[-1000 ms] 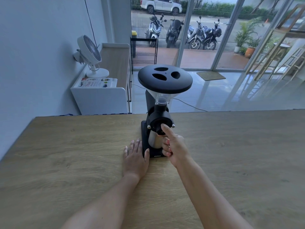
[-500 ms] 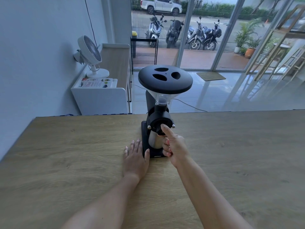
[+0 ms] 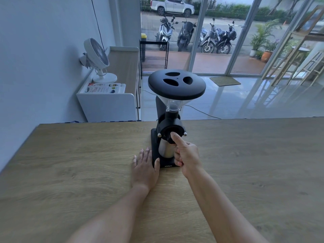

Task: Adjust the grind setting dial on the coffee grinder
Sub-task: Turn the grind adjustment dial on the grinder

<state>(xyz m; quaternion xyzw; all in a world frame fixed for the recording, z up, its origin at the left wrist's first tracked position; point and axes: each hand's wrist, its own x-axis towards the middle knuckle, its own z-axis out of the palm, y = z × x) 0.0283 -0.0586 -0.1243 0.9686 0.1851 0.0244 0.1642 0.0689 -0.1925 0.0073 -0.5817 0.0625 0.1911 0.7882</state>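
— Head view: what surrounds the coffee grinder?
— It stands upright on the wooden table; beyond it sit a white cabinet and a fan.
— And the hands?
— The left hand lies flat, fingers spread, touching the grinder's base. The right hand pinches the grind dial, thumb on its face, hiding its lower edge.
— Changes?
— None; both hands sit as before.
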